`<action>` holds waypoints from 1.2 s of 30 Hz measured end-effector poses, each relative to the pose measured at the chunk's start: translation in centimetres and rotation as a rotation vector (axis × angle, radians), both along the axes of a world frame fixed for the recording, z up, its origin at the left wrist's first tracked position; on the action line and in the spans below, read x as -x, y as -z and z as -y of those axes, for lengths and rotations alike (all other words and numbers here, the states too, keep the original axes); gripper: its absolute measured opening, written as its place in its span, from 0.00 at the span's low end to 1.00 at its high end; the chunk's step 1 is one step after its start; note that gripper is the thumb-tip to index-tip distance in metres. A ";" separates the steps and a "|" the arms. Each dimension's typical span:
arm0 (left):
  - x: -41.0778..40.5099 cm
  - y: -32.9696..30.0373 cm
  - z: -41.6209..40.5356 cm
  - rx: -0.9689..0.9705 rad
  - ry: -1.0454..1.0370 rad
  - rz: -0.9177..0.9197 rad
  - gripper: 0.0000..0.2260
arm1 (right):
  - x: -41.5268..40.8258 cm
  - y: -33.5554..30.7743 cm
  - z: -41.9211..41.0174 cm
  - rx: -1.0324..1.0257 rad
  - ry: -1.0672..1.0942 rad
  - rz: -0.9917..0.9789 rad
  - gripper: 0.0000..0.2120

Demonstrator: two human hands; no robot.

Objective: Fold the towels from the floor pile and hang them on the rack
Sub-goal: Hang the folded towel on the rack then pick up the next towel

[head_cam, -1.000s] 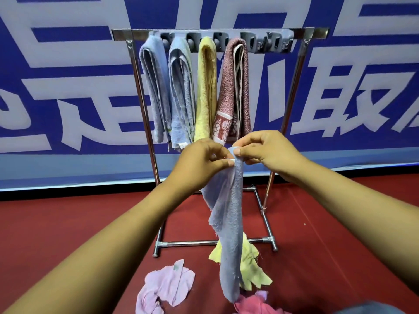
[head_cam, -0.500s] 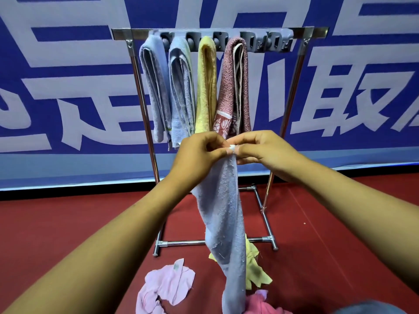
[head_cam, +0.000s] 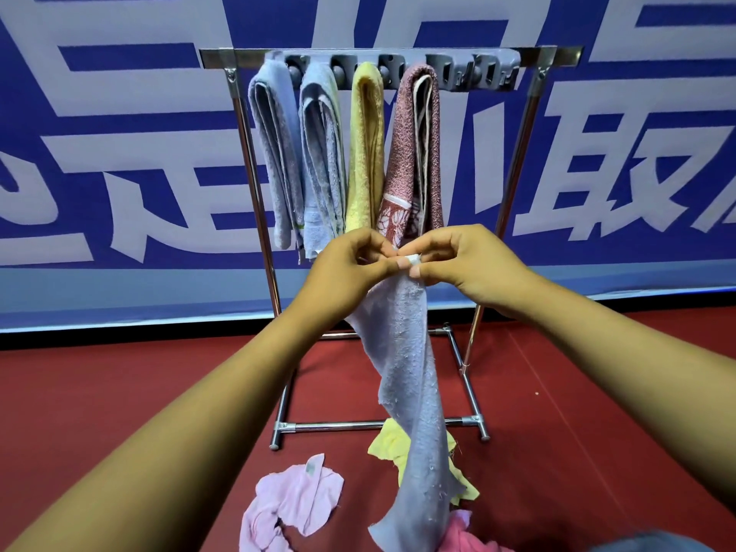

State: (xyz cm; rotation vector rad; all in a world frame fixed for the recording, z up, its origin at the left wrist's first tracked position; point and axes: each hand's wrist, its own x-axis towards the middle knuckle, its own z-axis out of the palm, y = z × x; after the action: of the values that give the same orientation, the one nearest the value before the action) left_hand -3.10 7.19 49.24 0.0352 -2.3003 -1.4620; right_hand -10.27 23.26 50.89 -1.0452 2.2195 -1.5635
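Both hands meet in mid-air in front of the rack (head_cam: 388, 59), and between them hangs a pale lavender-blue towel (head_cam: 406, 360). The left hand (head_cam: 350, 268) has its fingers curled in, thumb and forefinger pinching the cloth's top edge; the right hand (head_cam: 466, 260) pinches the same edge right alongside, fingertips nearly touching the left's, with a small white tag (head_cam: 413, 258) showing in the pinch. Neither hand is spread at all; both are closed tight on that one corner.

From the grip the towel drops straight down in a loose, half-twisted strip, narrow at the top and widening lower, its terry surface nubbly and its side edge ragged. Its tail reaches down among the cloths on the red floor (head_cam: 119, 392).

Below the grip and a little to the left lies a crumpled pink towel (head_cam: 294, 503); directly under, behind the hanging strip, a yellow towel (head_cam: 392, 448) is bunched by the rack's foot bar, and a deeper pink cloth (head_cam: 462, 531) peeks out at the very bottom.

Just beyond and above the hands, four folded towels hang side by side from the top bar: two light blue ones (head_cam: 275, 153) (head_cam: 322, 161), a yellow one (head_cam: 364, 149), and a speckled reddish one (head_cam: 414, 153) with a patterned border, its lower end just behind the knuckles. Behind it all stands a blue-and-white banner (head_cam: 119, 113).
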 end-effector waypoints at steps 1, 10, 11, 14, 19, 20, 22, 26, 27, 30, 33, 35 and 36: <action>-0.1 0.3 0.3 0.012 0.033 0.021 0.06 | 0.1 -0.1 -0.1 0.007 0.008 -0.002 0.11; -0.7 4.4 3.6 0.507 0.079 0.401 0.12 | 0.7 -1.3 -0.9 0.088 0.025 0.048 0.11; -0.7 4.4 3.7 0.511 0.064 0.404 0.11 | 0.8 -1.4 -1.0 0.092 0.024 0.053 0.11; -0.8 4.6 4.1 0.537 0.031 0.416 0.09 | 1.1 -1.5 -1.3 0.112 0.036 0.055 0.11; -1.1 4.3 4.5 0.464 -0.057 0.422 0.06 | 1.4 -1.3 -1.9 0.109 0.058 0.060 0.12; -1.0 4.1 4.7 0.463 -0.092 0.396 0.07 | 1.5 -1.3 -2.0 0.102 0.068 0.056 0.11; -1.1 3.6 5.2 0.437 -0.149 0.337 0.08 | 1.7 -1.2 -2.4 0.078 0.098 0.038 0.11; -1.2 1.9 6.0 0.428 -0.200 0.243 0.05 | 2.3 -1.1 -3.2 0.056 0.145 0.027 0.11; -1.2 1.4 6.0 0.443 -0.203 0.228 0.05 | 2.5 -1.1 -3.4 0.060 0.154 0.030 0.11; -1.2 -0.2 6.0 0.480 -0.213 0.169 0.05 | 2.7 -1.3 -3.6 0.063 0.195 0.010 0.11; -1.1 -1.6 6.0 0.470 -0.196 0.098 0.05 | 2.9 -1.6 -3.8 0.050 0.233 -0.026 0.12; -1.1 -2.3 5.9 0.483 -0.189 0.073 0.05 | 3.0 -1.9 -3.9 0.034 0.244 -0.059 0.12; -1.1 -2.7 5.9 0.492 -0.190 0.054 0.05 | 3.0 -2.1 -4.0 0.032 0.253 -0.077 0.12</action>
State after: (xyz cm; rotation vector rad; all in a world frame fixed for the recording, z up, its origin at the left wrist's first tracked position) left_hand -2.03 1.29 51.98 0.1478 -2.5559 -0.7875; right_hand -13.28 27.21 52.96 -0.8739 2.4688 -1.6890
